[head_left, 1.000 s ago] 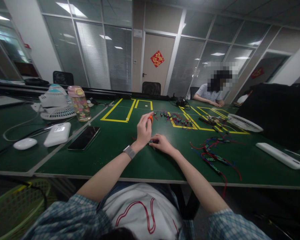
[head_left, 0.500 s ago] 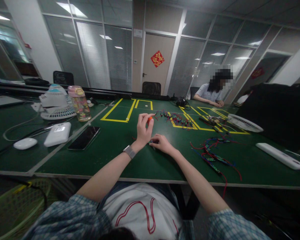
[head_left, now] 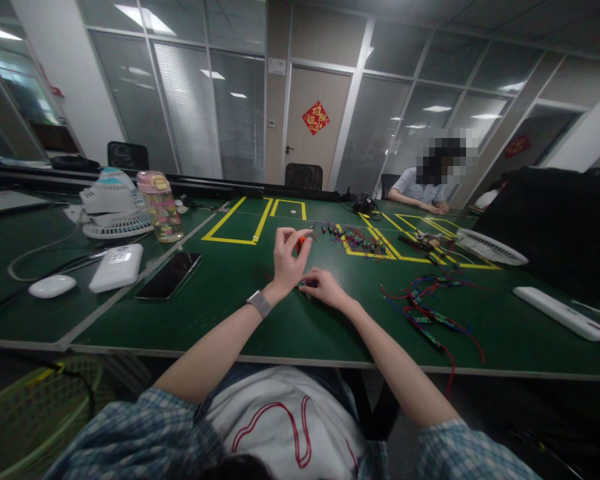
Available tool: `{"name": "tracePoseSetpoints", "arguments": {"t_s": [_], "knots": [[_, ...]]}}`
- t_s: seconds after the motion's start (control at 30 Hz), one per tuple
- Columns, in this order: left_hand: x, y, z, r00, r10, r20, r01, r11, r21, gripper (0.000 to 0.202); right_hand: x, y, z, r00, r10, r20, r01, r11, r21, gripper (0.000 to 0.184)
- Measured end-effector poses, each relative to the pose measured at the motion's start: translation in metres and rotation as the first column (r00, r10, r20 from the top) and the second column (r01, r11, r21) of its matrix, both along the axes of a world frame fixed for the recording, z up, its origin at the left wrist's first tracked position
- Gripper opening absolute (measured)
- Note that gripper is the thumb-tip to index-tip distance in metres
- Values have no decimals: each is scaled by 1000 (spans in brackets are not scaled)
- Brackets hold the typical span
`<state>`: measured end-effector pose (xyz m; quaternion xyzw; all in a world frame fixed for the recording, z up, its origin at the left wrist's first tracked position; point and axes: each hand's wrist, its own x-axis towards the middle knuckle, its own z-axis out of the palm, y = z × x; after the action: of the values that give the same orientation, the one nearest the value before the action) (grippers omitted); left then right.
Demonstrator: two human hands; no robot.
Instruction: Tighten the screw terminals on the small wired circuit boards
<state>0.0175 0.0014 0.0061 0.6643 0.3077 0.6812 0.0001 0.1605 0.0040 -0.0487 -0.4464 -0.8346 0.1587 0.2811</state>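
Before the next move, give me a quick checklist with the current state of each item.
1. Orange object in the left hand: ok; orange shows between the thumb and fingers.
2. Small part at the right hand: ok; it sits between the thumb and fingers, low over the table.
3. Orange object meeting the small part: cannot tell; the left hand hides most of the object.
4. Loose wired boards clear of both hands: ok; they lie apart, to the right of the right arm.
5. All wires kept on the table: not ok; a red wire hangs over the front edge.
6. Phone clear of the left arm: ok; it lies apart, to the left.
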Motion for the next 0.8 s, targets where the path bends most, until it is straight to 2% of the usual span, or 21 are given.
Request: {"name": "tracePoseSetpoints", "arguments": {"t_s": [0.13,0.23,0.47,0.67,0.8], "knots": [[-1,-1,1,998,-62,-24,62,998,5,32,0,0,0,1000,9,-1,-9,1000,-1,21],[-1,-1,2,997,-77,-13,77,997,4,29,0,0,0,1000,11,-1,-11,1000,-2,21],[1,0,1,999,34,-10,-34,999,10,20,0,0,0,1000,3,2,-3,1000,9,20],[-1,1,0,997,-69,-35,69,998,1,33,0,1,-1,1000,7,-3,-7,1000,13,20],[0,3,0,995,-95,-9,95,995,-26,31,0,-1,1,1000,5,-5,-5,1000,-2,20]]}}
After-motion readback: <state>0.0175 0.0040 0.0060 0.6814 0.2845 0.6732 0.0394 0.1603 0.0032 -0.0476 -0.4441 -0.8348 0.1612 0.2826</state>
